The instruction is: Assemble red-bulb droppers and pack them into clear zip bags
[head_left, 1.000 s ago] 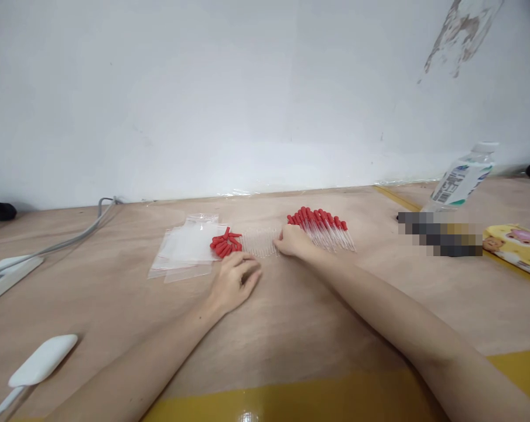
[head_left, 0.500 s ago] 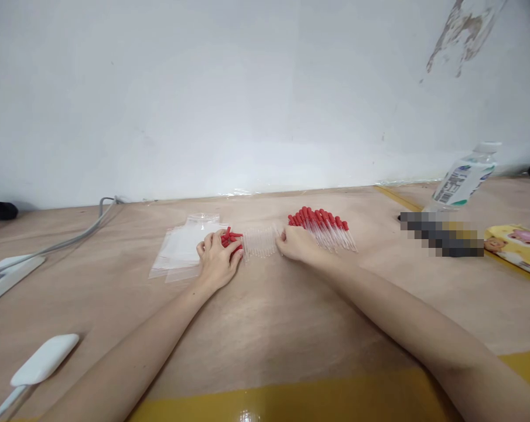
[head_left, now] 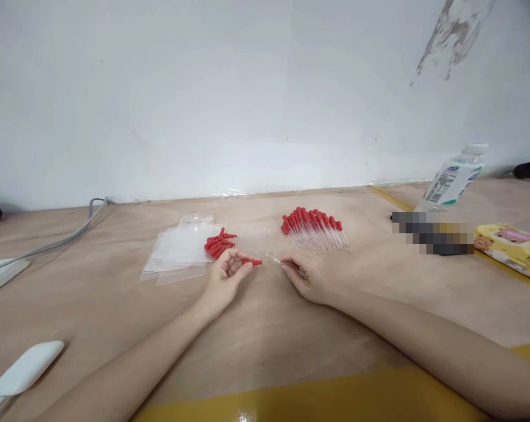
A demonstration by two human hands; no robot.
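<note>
My left hand [head_left: 225, 279] pinches a small red rubber bulb [head_left: 252, 262], pointing it toward my right hand. My right hand [head_left: 307, 276] grips a thin clear glass pipette tube [head_left: 279, 259], its end close to the bulb. Just behind my hands lie a pile of loose red bulbs [head_left: 217, 243] and a row of bare clear tubes [head_left: 252, 241]. A row of finished droppers with red bulbs [head_left: 314, 226] lies further right.
Clear zip bags [head_left: 179, 252] lie left of the bulbs. A grey cable [head_left: 67, 237] and white power strip [head_left: 1, 274] sit at far left, a white device [head_left: 25, 369] near the front. A plastic bottle [head_left: 451, 181] and a yellow packet [head_left: 510, 249] lie right.
My left hand picked a red bulb from the pile and drew back toward me. My right hand lifted a clear tube from the row and brought it toward the bulb.
</note>
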